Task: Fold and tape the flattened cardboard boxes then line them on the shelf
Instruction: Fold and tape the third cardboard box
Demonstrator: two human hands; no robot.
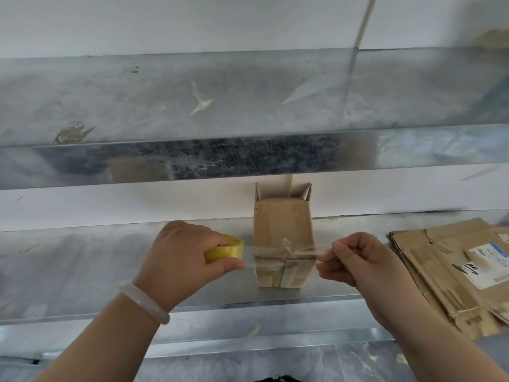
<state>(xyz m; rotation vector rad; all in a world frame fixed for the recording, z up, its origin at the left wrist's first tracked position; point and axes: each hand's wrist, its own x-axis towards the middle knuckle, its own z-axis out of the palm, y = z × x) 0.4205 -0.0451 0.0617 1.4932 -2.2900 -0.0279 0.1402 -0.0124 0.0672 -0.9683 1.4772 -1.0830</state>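
The left hand point(179, 249) grips the yellow tape roll point(228, 250), its fingers curled around it. From the roll a clear strip point(297, 250) runs in front of the near, closed end of the small box point(283, 224), which lies on the shelf point(82, 266). The right hand point(366, 260) pinches the free end. I think the strip should be pulled tight and level, laid across the flap seam, then pressed down. The far end of the box is open; its inside is hidden. Flattened boxes point(446, 274) are stacked at the right.
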